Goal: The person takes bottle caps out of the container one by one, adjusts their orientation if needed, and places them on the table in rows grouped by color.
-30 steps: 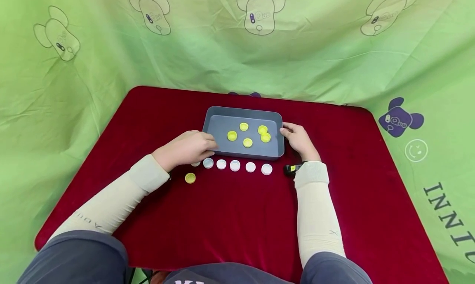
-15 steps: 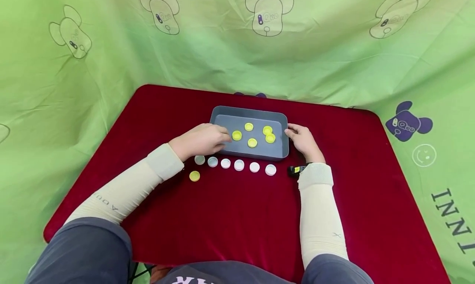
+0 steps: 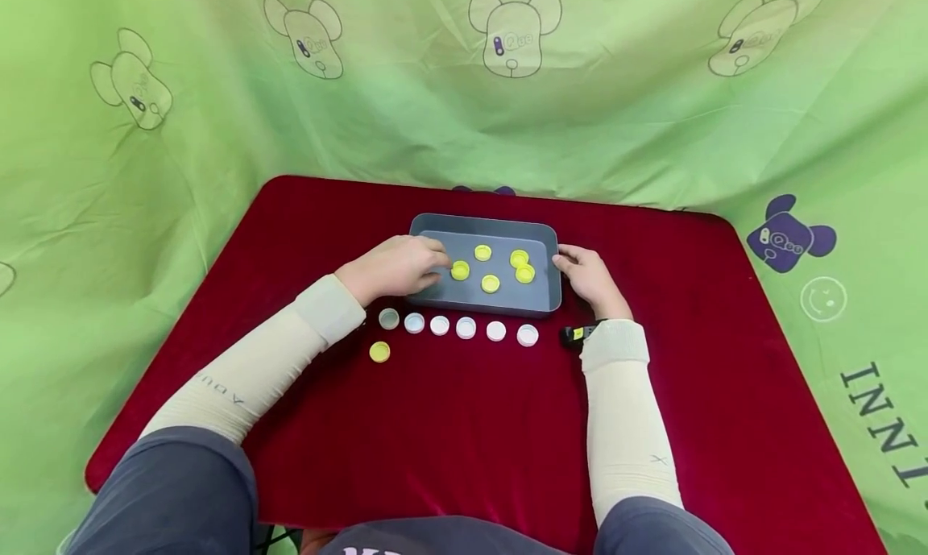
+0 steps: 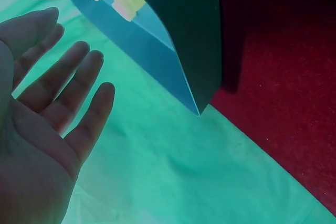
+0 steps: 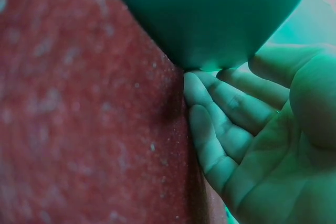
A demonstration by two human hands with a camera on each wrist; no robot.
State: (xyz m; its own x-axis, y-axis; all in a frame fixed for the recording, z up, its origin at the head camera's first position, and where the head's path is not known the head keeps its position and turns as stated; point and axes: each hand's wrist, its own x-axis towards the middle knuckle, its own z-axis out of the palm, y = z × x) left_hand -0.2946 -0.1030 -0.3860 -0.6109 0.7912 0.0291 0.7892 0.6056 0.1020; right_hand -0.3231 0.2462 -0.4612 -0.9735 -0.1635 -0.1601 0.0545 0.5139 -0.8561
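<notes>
In the head view, a grey rectangular tray (image 3: 482, 304) holds several yellow bottle caps (image 3: 490, 283). My left hand (image 3: 401, 265) reaches over the tray's left side, fingertips right beside the leftmost yellow cap (image 3: 460, 271). The left wrist view shows that hand (image 4: 50, 103) with its fingers loosely extended and nothing visible between them; the tray (image 4: 197, 40) stands beyond it. My right hand (image 3: 590, 279) touches the tray's right side. In the right wrist view, fingers and thumb of this hand (image 5: 262, 145) rest against the outside of the tray (image 5: 215, 14).
A row of several white caps (image 3: 466, 328) lies on the red table cloth (image 3: 435, 426) in front of the tray. One yellow cap (image 3: 379, 351) sits nearer me at the row's left end. Green printed fabric (image 3: 406, 136) hangs behind the table.
My left hand has moved from the tray's front left edge to over its inside, uncovering the leftmost white cap. The right hand stays at the tray's right side.
</notes>
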